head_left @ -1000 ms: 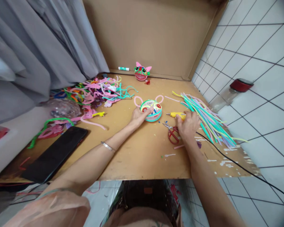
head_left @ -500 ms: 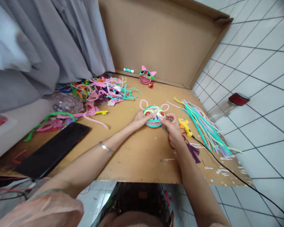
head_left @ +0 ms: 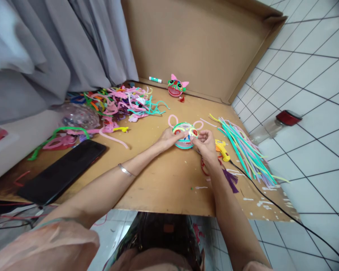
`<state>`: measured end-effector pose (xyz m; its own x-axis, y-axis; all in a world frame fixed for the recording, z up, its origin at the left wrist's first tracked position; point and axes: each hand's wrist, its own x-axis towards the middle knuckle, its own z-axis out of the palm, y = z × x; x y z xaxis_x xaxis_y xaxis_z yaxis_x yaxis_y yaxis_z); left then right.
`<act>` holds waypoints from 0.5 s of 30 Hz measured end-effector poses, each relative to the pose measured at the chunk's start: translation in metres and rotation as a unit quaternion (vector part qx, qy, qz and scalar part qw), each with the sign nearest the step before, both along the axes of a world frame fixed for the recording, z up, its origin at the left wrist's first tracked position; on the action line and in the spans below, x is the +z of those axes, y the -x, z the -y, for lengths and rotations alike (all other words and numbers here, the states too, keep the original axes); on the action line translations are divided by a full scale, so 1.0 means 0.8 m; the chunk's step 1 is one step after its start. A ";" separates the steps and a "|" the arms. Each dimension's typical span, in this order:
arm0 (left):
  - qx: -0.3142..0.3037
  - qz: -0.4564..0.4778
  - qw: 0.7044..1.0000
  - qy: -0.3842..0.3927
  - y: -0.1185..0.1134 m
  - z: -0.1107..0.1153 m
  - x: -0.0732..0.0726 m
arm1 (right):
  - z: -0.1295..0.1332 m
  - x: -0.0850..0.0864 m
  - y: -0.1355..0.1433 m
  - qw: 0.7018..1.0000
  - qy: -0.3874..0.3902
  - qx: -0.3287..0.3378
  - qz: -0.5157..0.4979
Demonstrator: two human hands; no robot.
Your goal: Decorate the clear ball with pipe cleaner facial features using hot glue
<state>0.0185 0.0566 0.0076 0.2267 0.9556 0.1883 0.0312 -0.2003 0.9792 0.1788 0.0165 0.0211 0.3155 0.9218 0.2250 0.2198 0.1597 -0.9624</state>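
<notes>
A round pipe-cleaner face (head_left: 185, 143) with a green-teal rim, red and yellow eyes and two pink loop ears is between my hands over the middle of the table. My left hand (head_left: 170, 139) grips its left side, the thumb lying across the front near the eye. With fingers bent together, my right hand (head_left: 205, 145) pinches the face at its right side, below the right eye. Just right of that hand lies a yellow glue gun (head_left: 223, 150). Red loops and a purple tassel (head_left: 231, 180) are partly behind my right forearm.
Tangled pipe cleaners (head_left: 130, 99) lie at the back left, straight ones (head_left: 245, 150) at the right. A finished-looking face (head_left: 175, 87) and glue stick (head_left: 155, 79) are at the back. A phone (head_left: 63, 171) lies front left; a black cord (head_left: 285, 212) crosses the right edge.
The view has shifted slightly. My right thumb and fingers have moved a little on the face's right side; both hands still hold it.
</notes>
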 end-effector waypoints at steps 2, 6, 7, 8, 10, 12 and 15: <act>0.007 -0.010 1.000 -0.002 0.000 0.000 0.000 | 0.001 0.000 0.001 1.000 -0.004 -0.001 0.009; 0.002 -0.025 1.000 -0.008 0.001 0.001 0.001 | 0.007 0.007 0.003 0.999 -0.016 -0.013 0.035; 0.000 -0.027 1.000 -0.010 0.001 0.002 0.001 | 0.009 0.010 0.004 0.999 -0.022 -0.019 0.043; -0.001 -0.027 1.000 -0.011 0.001 0.003 0.001 | 0.010 0.012 0.004 0.998 -0.029 -0.023 0.052; -0.001 -0.024 1.000 -0.014 0.001 0.003 0.002 | 0.013 0.014 0.005 0.996 -0.046 -0.017 0.072; 0.001 -0.023 1.000 -0.013 0.000 0.003 0.002 | 0.013 0.015 0.005 0.994 -0.059 0.000 0.090; 0.005 -0.036 0.999 -0.009 0.000 0.002 0.001 | 0.013 0.013 0.005 0.993 -0.066 0.011 0.102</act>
<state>0.0183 0.0553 0.0084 0.2304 0.9547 0.1882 0.1040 -0.2164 0.9707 0.1750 0.0063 0.0317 0.2309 0.8860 0.4021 0.4026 0.2892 -0.8685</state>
